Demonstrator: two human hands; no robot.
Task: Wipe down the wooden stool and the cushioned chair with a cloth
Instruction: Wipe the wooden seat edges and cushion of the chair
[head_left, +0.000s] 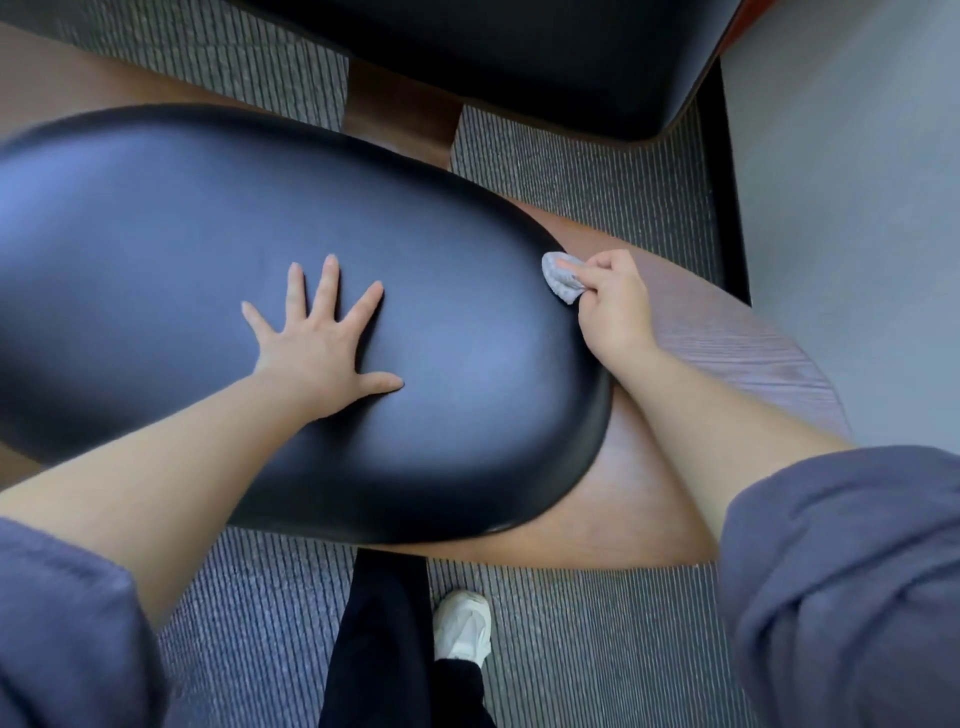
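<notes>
Cushioned chair (208, 234): glossy black pad; cloth (560, 279) pale grey, seemingly crumpled.

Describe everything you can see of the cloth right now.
The cloth is small, pale grey, soft-looking and bunched into a wad. The right hand pinches it, one fingertip lying across its top. It sits against the right edge of the black cushion, above the brown wooden frame; that hand hides part of it.

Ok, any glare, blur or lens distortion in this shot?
Head view: a soft bluish sheen lies on the black cushion beside the left hand; the wide lens bows the striped carpet; the right hand with the cloth looks slightly soft.
</notes>
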